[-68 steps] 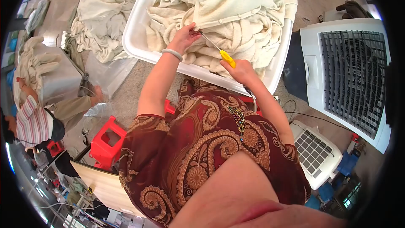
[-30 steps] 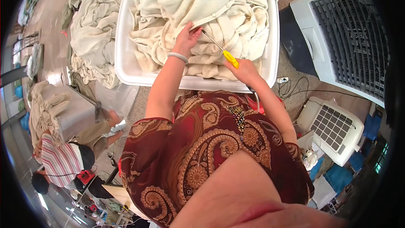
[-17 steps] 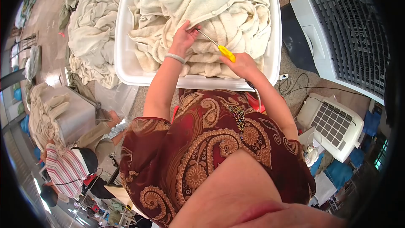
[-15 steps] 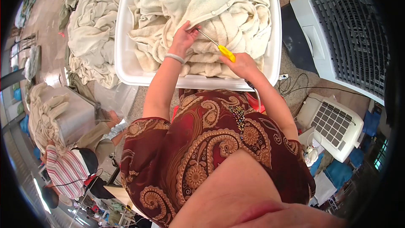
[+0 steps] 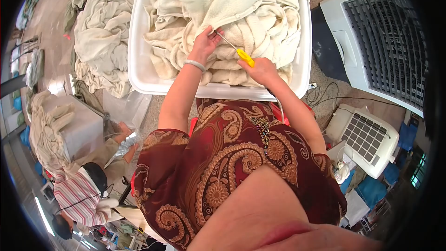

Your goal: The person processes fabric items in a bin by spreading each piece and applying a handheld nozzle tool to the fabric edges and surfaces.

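Observation:
A cream, fluffy knit garment (image 5: 227, 2) with small buttons along its edge lies on top of more cream knitwear in a white plastic tub (image 5: 134, 62). At the garment's lower corner, my left hand (image 5: 205, 45) pinches the fabric between thumb and fingertips. My right hand (image 5: 263, 71) is closed around the yellow handle (image 5: 245, 57) of a screwdriver-like tool. Its thin metal shaft slants up and left to my left fingertips, where the tip meets the fabric; the tip's shape is too small to make out.
Left of the tub, a large heap of pale knitwear (image 5: 103, 28) covers the floor. A seated co-worker in a striped shirt (image 5: 76, 190) is at lower left beside a box draped with cloth. A big air cooler (image 5: 346, 46), loose cables and a second grey-white appliance (image 5: 367, 135) stand at right.
My right hand and the yellow-handled tool have shifted slightly left and up. The left hand keeps its pinch on the garment corner. The co-worker at lower left has changed posture.

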A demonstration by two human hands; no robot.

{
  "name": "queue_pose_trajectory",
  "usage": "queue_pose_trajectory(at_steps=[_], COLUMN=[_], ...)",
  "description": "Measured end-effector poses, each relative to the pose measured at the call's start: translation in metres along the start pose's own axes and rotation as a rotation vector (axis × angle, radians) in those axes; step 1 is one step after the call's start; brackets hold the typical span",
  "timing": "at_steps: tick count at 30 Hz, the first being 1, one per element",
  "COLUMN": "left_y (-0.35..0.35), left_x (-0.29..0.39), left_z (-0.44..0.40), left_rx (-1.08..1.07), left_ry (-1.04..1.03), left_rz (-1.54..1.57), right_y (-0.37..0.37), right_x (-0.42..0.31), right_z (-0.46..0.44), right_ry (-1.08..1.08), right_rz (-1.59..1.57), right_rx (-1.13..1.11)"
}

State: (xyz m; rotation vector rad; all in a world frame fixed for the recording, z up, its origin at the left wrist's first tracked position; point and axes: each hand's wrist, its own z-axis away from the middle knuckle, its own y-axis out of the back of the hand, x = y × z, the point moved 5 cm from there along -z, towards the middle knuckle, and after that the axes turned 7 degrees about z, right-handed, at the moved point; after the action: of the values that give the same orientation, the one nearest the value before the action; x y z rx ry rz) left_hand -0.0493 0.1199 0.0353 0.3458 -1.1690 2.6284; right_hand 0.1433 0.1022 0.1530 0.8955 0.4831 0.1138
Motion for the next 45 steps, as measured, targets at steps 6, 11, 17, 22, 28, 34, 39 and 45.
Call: queue_pose_trajectory(at_steps=[6,11,17,22,28,34,39,45], left_y=[0.002,0.009,0.018,0.043,0.109,0.056,0.021,0.017], left_x=[0.0,0.001,0.007,0.027,0.062,0.046,0.033,0.034], left_z=[0.001,-0.004,0.001,0.043,0.068,0.039,0.008,-0.033], left_rx=[-0.007,-0.033,0.013,-0.05,0.1,-0.007,-0.029,0.161], left_ry=[-0.003,0.019,0.002,0.007,-0.061,-0.113,-0.23,-0.105], left_rz=[-0.011,-0.007,-0.022,-0.087,-0.061,0.037,-0.131,-0.016], right_y=[0.0,-0.005,-0.003,-0.007,-0.015,-0.013,-0.005,0.003], right_x=[-0.005,0.0,-0.01,-0.008,0.02,0.015,0.005,-0.004], right_z=[0.012,0.015,0.024,0.034,0.044,0.04,0.034,0.034], right_ry=[0.001,-0.016,0.002,0.048,-0.018,-0.043,-0.044,-0.009], right_rz=[0.013,-0.025,-0.031,-0.047,-0.175,-0.201,-0.21,-0.216], right_rx=[0.003,-0.024,-0.105,-0.154,-0.169,-0.151,-0.125,-0.102])
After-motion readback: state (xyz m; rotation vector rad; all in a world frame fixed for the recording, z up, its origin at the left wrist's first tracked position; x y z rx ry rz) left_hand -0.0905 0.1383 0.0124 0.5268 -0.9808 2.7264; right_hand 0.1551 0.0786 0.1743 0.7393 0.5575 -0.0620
